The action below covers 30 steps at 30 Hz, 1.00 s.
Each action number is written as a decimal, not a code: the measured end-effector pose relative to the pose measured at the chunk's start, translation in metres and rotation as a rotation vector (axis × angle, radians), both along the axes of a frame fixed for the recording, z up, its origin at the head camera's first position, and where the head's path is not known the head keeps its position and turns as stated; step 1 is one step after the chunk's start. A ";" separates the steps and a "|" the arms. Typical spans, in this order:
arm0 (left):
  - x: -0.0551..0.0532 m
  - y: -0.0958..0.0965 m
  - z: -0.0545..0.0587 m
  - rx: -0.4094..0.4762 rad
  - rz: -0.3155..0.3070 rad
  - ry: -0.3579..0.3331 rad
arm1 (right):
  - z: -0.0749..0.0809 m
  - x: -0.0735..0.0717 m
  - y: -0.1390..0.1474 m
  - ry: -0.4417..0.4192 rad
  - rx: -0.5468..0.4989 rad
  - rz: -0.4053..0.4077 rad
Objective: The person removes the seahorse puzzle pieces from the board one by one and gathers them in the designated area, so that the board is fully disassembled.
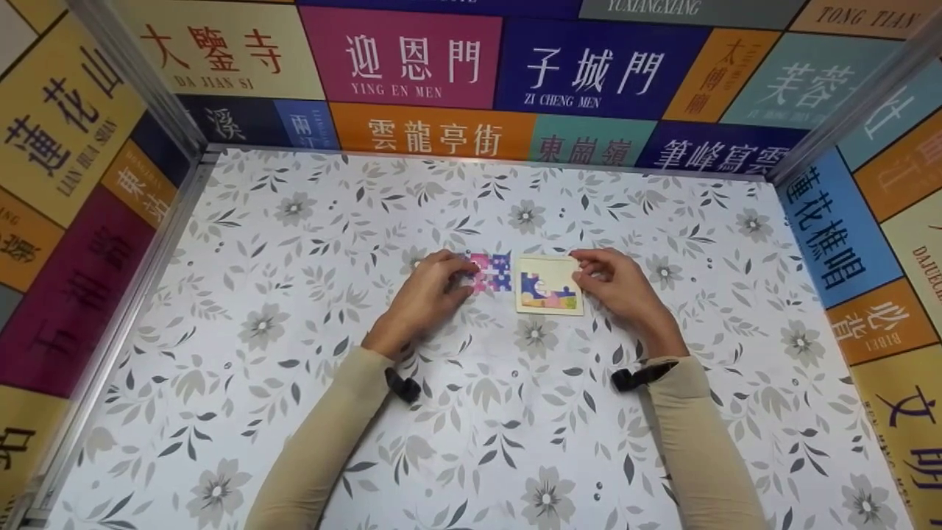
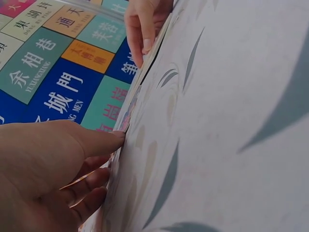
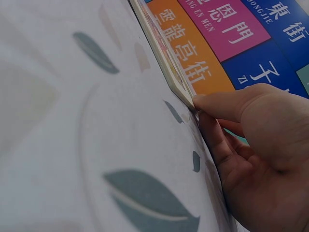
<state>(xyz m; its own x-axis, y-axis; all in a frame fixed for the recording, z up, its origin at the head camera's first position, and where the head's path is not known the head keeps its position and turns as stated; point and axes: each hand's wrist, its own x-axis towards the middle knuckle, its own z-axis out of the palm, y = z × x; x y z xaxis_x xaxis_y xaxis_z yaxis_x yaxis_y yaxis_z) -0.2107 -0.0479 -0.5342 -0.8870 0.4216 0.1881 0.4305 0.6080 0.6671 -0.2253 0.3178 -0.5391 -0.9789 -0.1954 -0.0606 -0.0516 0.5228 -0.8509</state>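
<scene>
A small cluster of joined pink and purple jigsaw pieces (image 1: 491, 273) lies flat on the patterned table. My left hand (image 1: 434, 288) is at its left side, thumb and index fingertips right at the pieces, the other fingers loosely bent. In the left wrist view, that thumb (image 2: 104, 142) reaches the pieces' thin edge. Just right of the cluster is a cream puzzle tray (image 1: 550, 312), its lower part filled with coloured pieces and its upper part bare. My right hand (image 1: 622, 289) holds the tray's upper right corner between thumb and fingers, seen closely in the right wrist view.
White table (image 1: 471, 442) with grey flowers and leaves runs all round the puzzle. Walls of coloured panels with Chinese lettering (image 1: 412, 66) stand at the back and both sides. A black strap (image 1: 403, 385) sits at each wrist.
</scene>
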 end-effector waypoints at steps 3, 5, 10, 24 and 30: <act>0.000 0.001 0.000 -0.005 -0.002 0.004 | 0.000 0.000 0.000 -0.004 -0.001 -0.002; 0.000 0.001 0.000 -0.007 -0.002 0.006 | 0.000 0.000 0.000 -0.006 -0.001 -0.003; 0.000 0.001 0.000 -0.016 0.006 -0.003 | -0.001 0.000 0.000 0.001 -0.017 0.005; 0.000 0.011 0.004 0.040 0.015 0.015 | -0.003 -0.001 0.001 0.025 -0.027 0.018; -0.004 0.031 0.008 0.028 -0.043 0.053 | -0.003 -0.001 0.002 0.016 -0.025 0.020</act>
